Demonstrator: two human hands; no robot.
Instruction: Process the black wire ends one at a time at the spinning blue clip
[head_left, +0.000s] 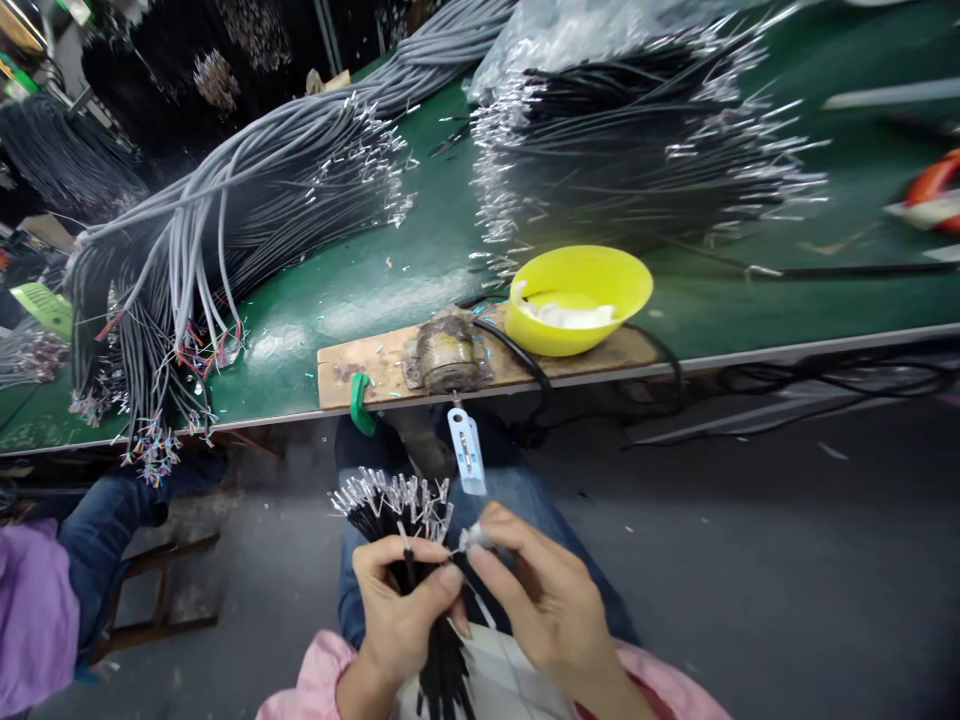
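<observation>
My left hand (409, 600) is closed around a bundle of black cables (446, 675) over my lap, their pale stripped ends (397, 500) fanned out above the knuckles. Its thumb and forefinger pinch at one cable end. Opposite, my right hand (536, 600) pinches a small white piece (472, 540), too blurred to name, right beside the left fingertips. Just above both hands, a light blue clip (466, 450) hangs from the shaft of a small motor (448, 350). That motor is fixed to a wooden board (352, 370) at the bench edge.
A yellow bowl (577, 300) with white bits stands on the board, near a green clamp (362, 403). Grey cables (202, 210) and a black cable pile (637, 150) cover parts of the green bench (315, 290). Another person's purple sleeve (37, 605) and a stool (157, 590) are at left.
</observation>
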